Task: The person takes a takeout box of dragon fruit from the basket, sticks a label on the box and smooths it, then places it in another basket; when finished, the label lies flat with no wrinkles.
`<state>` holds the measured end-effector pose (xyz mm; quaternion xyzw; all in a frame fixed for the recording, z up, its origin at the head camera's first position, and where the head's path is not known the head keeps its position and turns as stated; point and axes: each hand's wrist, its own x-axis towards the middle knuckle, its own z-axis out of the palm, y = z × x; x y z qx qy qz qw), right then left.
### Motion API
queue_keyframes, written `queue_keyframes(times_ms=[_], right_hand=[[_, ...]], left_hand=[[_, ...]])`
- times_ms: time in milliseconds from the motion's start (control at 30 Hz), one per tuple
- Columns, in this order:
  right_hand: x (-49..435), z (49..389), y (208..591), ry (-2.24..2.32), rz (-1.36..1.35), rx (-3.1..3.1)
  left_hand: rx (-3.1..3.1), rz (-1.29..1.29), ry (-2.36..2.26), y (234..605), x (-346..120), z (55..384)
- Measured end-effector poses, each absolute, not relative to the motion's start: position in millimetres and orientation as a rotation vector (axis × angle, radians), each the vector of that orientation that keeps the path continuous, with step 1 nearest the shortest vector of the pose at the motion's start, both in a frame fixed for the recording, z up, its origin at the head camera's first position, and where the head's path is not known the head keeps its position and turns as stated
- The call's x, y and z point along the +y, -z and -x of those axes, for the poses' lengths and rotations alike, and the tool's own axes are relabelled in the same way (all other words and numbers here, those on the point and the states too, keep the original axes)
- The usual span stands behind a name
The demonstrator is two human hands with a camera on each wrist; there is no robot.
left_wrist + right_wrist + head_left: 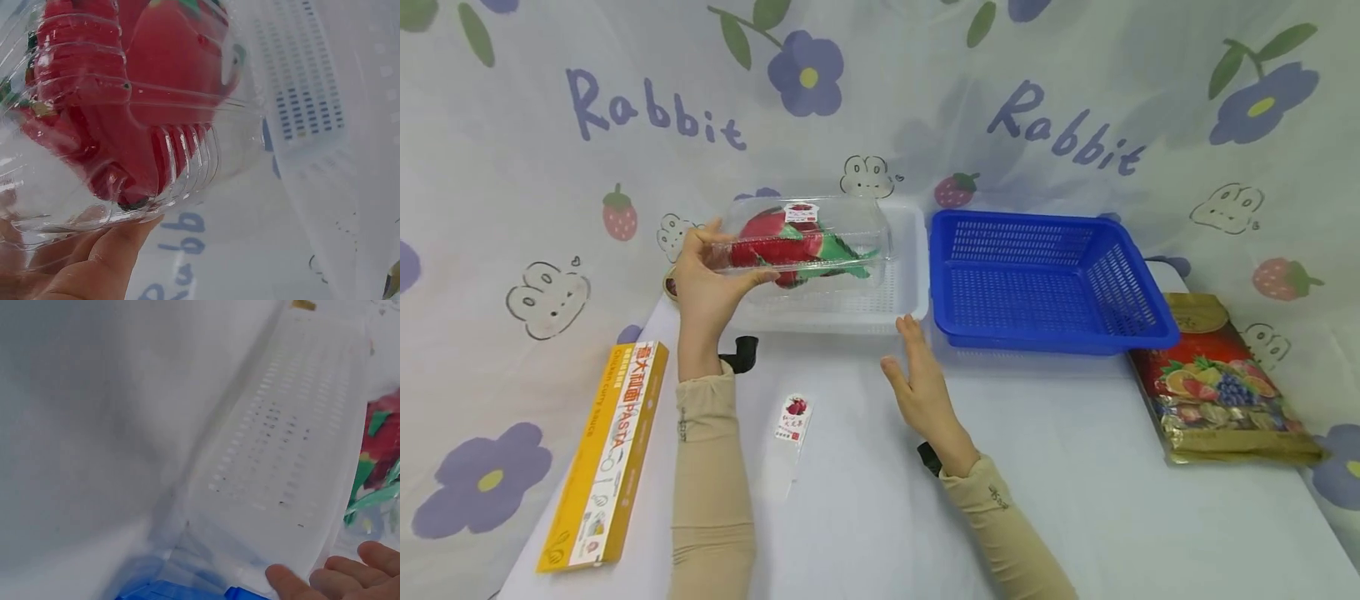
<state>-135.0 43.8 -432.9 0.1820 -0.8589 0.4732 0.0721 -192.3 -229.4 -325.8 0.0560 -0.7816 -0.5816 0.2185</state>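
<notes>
My left hand [706, 283] grips one end of a clear plastic clamshell box [861, 225], its thumb along the near side. Red dragon fruits [771, 246] with green scales lie inside, and a small printed label is stuck on the lid. In the head view the box is over the white basket [913, 283], hiding much of it. The left wrist view shows the fruits [175, 69] through the ribbed plastic, with fingers [103, 262] beneath. My right hand [928, 396] holds nothing, fingers extended near the white basket's front right corner.
A blue basket [1037, 337] stands right of the white one. Beyond it lies a red and gold bag [1225, 383] with fruit pictures. A yellow pasta box [602, 458] lies at the left, and a dragon fruit tag [793, 419] on the table between my arms.
</notes>
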Motion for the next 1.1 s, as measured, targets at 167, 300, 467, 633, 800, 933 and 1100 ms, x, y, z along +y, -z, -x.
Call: queue_keyframes(times_ms=[167,300,467,633,800,933,1100], right_hand=[[38,141,436,-1.31,-0.488,-2.64],[35,145,436,-1.249,-0.432,-2.663],[34,148,436,-1.241,-0.394,-2.667],[35,151,435,-1.247,-0.386,-2.671],[35,150,437,-1.237,-0.387,-2.686],[35,144,442,-1.215,-0.362,-2.707],[35,134,447,-1.176,-0.344,-2.722]], left_hand=[[-2.303,-0.153,1.566,322,-231,223],[-2.385,-0.133,1.582,318,-232,247],[-2.572,-0.14,1.504,310,-228,277],[-2.683,-0.148,1.485,310,-224,298],[-2.688,-0.156,1.499,318,-225,308],[-2.69,-0.123,1.526,331,-229,310],[-2.695,-0.092,1.59,350,-236,308]])
